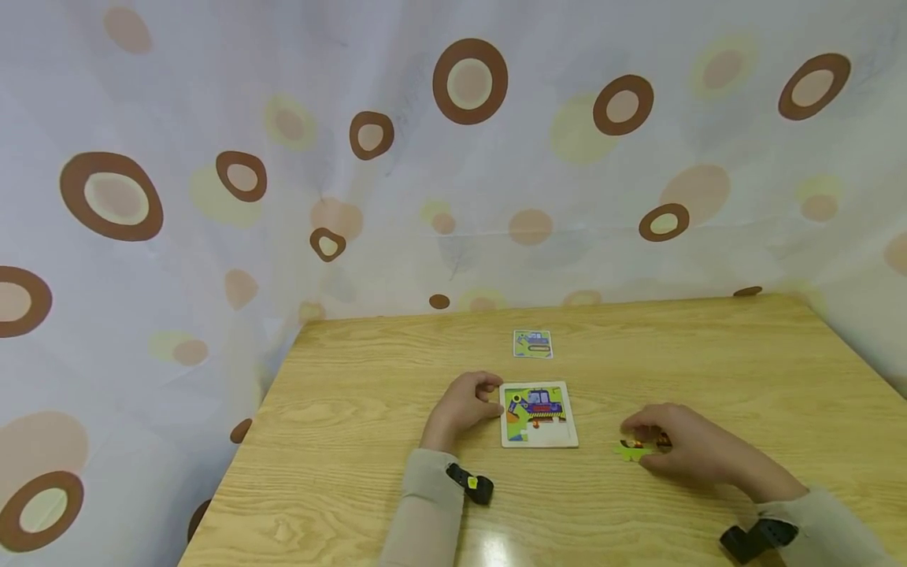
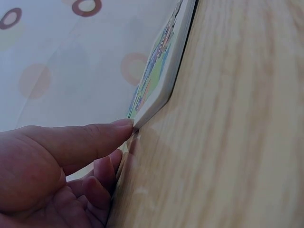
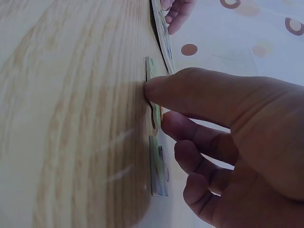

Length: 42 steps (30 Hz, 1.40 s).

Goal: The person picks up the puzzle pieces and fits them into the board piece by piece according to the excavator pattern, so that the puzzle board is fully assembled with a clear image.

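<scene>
A square jigsaw board [image 1: 504, 429] with a white frame lies on the table, its picture of a blue digger partly filled in and a pale patch bare at lower right. My left hand [image 1: 464, 405] rests at the board's left side; in the left wrist view the thumb [image 2: 95, 137] touches its corner, the other fingers loosely bent. To the right, my right hand [image 1: 690, 445] pinches a green puzzle piece [image 1: 632, 453] between thumb and fingers, low over the table. Another puzzle piece [image 3: 158, 173] lies beside it, partly hidden by the hand in the head view.
A small picture card [image 1: 533, 344] of a blue digger lies behind the board. The wooden table [image 1: 340, 441] meets a dotted cloth [image 1: 397, 268] at the back and left. Both wrists wear black straps with small cameras.
</scene>
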Available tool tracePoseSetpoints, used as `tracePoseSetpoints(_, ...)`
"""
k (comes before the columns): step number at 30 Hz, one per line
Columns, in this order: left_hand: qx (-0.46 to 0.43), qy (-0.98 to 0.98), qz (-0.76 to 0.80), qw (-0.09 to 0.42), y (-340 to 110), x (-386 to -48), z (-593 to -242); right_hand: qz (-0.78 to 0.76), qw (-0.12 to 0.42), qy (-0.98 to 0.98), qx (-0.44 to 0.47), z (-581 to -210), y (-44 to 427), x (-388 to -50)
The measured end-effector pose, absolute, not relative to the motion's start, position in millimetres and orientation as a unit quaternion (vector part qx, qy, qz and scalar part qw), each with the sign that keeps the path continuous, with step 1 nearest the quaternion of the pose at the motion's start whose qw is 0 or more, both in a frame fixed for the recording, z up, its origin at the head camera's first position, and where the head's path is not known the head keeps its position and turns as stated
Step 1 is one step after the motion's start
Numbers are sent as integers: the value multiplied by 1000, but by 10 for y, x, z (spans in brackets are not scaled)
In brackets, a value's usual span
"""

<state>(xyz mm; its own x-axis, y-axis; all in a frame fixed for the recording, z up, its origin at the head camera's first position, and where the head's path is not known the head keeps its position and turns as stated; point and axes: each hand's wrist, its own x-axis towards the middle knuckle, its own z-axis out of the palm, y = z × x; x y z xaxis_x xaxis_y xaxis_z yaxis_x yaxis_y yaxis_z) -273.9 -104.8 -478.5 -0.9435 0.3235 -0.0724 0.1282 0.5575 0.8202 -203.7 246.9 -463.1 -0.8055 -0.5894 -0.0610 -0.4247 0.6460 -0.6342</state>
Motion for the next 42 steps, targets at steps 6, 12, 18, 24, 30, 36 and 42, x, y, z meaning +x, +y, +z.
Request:
tracePoseSetpoints(6,122,877,451,109,-1050,-2724,-4769,-311,111,897,-295,-4606,2449,-2036)
tracePoseSetpoints(12,128,878,449,105,-1051,-2721,-4767,-327,78,888,-313,-4619,2403,-2047)
tracePoseSetpoints(18,132,878,447,106,-1053,-2721,-4775,-322,39,884,-336,-4581,2291,-2053)
tracePoseSetpoints(24,131,880,444,106,-1055,-2734,-4785,-316,17,884,-343,-4573,2137,-2098)
tracePoseSetpoints(30,128,879,446,108,-1057,-2730,-4788,-318,-2,881,-352,-4577,1973,-2148)
tracePoseSetpoints(36,126,878,447,111,-1062,-2733,-4808,-311,0,888,-339,-4567,1819,-2200)
tracePoseSetpoints(42,126,877,450,110,-1063,-2744,-4813,-300,7,893,-334,-4571,1684,-2262)
